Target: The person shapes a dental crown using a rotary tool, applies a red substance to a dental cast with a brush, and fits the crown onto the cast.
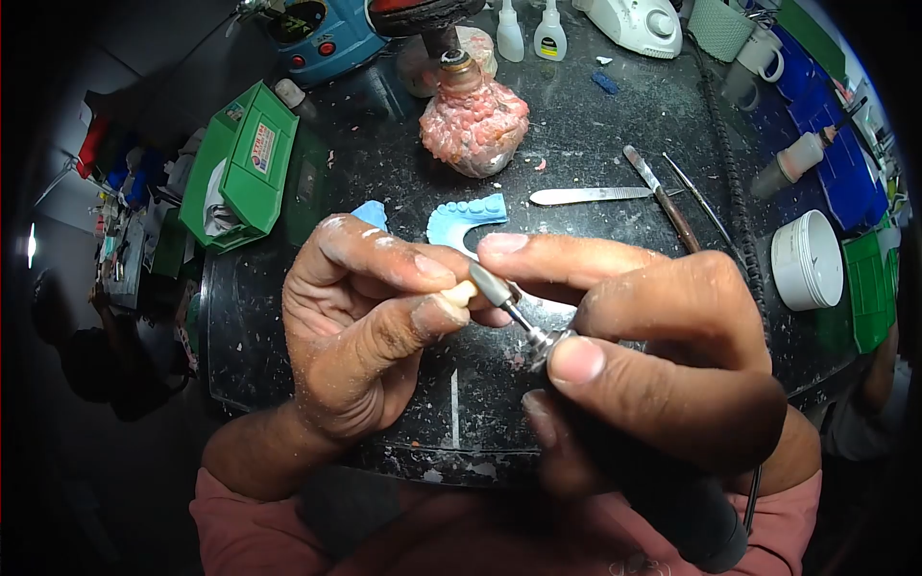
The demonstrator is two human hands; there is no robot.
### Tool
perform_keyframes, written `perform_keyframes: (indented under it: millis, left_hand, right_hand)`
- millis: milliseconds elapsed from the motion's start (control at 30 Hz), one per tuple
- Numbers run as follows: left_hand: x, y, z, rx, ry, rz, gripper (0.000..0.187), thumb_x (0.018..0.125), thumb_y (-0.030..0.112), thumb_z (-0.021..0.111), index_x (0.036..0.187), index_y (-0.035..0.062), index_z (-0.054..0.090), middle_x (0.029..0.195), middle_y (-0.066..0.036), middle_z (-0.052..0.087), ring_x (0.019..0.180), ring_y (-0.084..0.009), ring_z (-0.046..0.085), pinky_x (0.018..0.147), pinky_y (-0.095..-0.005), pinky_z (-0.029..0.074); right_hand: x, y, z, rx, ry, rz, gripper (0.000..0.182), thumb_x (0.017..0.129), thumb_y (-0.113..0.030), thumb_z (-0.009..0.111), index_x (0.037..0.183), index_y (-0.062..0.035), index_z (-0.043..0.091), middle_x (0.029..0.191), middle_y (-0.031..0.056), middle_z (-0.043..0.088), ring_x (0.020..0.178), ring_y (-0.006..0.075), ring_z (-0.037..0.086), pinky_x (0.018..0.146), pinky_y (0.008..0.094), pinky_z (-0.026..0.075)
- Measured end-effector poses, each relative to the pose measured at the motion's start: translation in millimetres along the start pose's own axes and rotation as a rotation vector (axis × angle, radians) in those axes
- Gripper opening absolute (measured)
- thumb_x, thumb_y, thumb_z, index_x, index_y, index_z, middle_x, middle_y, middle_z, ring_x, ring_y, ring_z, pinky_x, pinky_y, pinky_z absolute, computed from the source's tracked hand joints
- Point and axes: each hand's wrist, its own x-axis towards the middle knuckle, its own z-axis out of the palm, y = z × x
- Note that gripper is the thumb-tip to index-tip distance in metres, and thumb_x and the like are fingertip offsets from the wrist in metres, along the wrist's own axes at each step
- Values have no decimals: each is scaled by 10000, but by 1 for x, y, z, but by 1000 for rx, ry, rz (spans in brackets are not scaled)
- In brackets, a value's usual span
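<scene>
My left hand (360, 322) pinches a small cream-coloured dental crown (460, 293) between thumb and fingertips. In my right hand (672, 350) is a black rotary handpiece (663, 470), its metal nose pointing up and left. The handpiece carries a grey bullet-shaped bur (491, 285), whose tip is right at the crown. My right index fingertip reaches over beside the left fingertips. Just behind the hands lies a blue dental model (466, 221) with a row of teeth, and another blue piece (371, 214) shows partly behind my left hand. White dust speckles the left fingers.
A lumpy pink-crusted stand (475, 125) rises at the back centre. Metal hand tools, including a knife (600, 195), lie to its right. A white tub (807, 261) stands at the right, a green bin (240, 168) at the left. Two small bottles (549, 36) stand at the back.
</scene>
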Motion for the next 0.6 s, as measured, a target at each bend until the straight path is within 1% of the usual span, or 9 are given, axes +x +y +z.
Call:
perform_keyframes:
  millis: [67,200,233,267,333,367,400,467,600]
  left_hand:
    - [0,0,0,-7,-10,-3,160,870,-91,623,986,-16,543,949,-270,672,921,-314,698,844,-416,585]
    - [0,0,1,-2,7,5,160,870,-88,625,988,-13,546,946,-265,674,918,-315,699,848,-408,581]
    - [0,0,1,3,6,11,161,868,-88,626,987,-14,547,944,-262,674,918,-315,699,845,-409,584]
    - [-1,1,1,4,5,10,161,868,-88,626,987,-14,547,944,-262,674,918,-315,699,845,-409,584]
    - [-1,3,1,-1,22,-15,159,863,-90,631,978,-14,550,941,-259,675,916,-318,700,845,-416,586]
    - [-1,2,1,-1,22,-15,159,863,-90,631,978,-14,550,941,-259,675,916,-318,700,845,-416,586]
    - [-1,1,1,-12,13,-3,157,862,-91,631,972,-14,550,940,-256,676,914,-319,701,844,-417,587]
    - [-1,0,0,-24,3,8,155,860,-92,631,967,-14,551,939,-253,677,911,-319,702,844,-419,589]
    - [-1,1,-1,13,8,16,155,856,-96,635,959,-14,552,943,-252,677,907,-322,702,840,-422,591]
  right_hand:
    - [0,2,3,104,30,-38,336,808,26,731,1096,-17,562,915,122,519,1008,455,652,847,510,587]
    - [9,-10,-7,-2,-95,62,341,803,37,726,1091,-14,551,930,131,508,999,466,651,833,505,594]
    - [6,7,3,24,14,-191,341,799,43,727,1085,-8,548,925,128,507,1000,464,652,831,507,593]
    - [6,3,8,23,15,-192,341,799,43,727,1085,-8,548,925,128,507,1000,464,652,831,507,593]
    - [5,-12,14,25,112,50,349,789,52,731,1079,-7,547,922,128,506,995,461,653,829,508,594]
    - [11,-14,-2,8,-50,78,329,788,73,713,1058,-15,548,928,124,506,986,452,656,822,500,603]
    - [13,-22,0,7,-50,77,329,788,73,713,1058,-15,548,928,124,506,986,452,656,822,500,603]
    - [14,-40,13,10,76,260,324,779,101,697,1042,-22,555,915,121,513,992,453,654,812,492,607]
    - [12,-29,15,40,132,197,336,766,120,691,1038,-26,558,894,117,522,977,451,659,805,490,608]
